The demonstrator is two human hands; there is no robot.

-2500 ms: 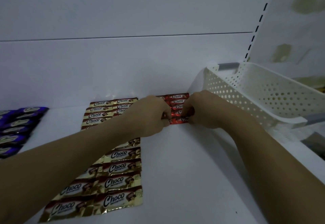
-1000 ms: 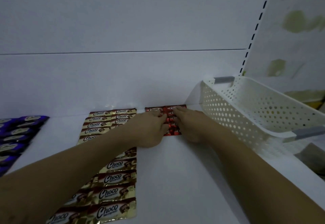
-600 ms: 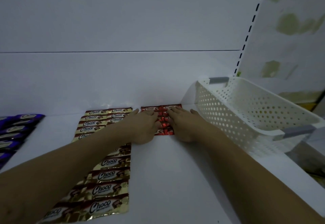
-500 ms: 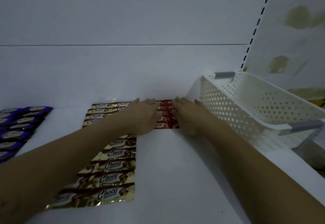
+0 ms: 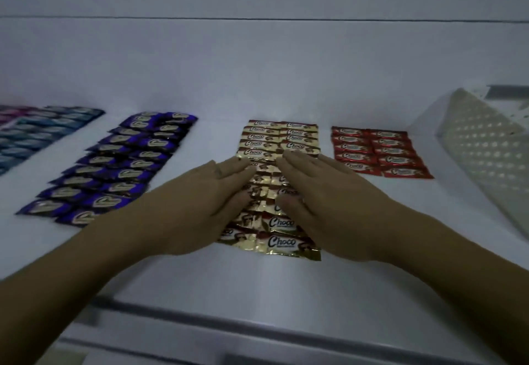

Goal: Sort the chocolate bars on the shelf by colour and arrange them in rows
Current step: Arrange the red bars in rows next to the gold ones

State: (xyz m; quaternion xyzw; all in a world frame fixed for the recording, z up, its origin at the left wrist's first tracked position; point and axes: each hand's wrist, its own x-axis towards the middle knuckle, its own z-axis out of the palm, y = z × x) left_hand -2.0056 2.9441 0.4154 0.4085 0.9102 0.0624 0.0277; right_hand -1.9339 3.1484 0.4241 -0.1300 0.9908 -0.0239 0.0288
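The gold Choco bars [image 5: 282,138] lie in two columns in the middle of the white shelf [image 5: 257,284], running from 12 o'clock down to 6 o'clock in front of you. Your left hand [image 5: 197,207] covers the left column and your right hand [image 5: 323,201] the right one. The fingers [image 5: 234,165] of both hands are straight and close together, pointing towards 12 o'clock and gripping nothing. Whether your palms press down cannot be told. At 3 o'clock of the gold block, a little apart, the red bars [image 5: 378,151] sit in two short columns. At 9 o'clock the purple bars [image 5: 123,164] form two slanted columns, and beyond them at 10 o'clock lie the blue bars [image 5: 37,132], blurred. The white perforated basket [image 5: 486,158] stands far out at 3 o'clock.
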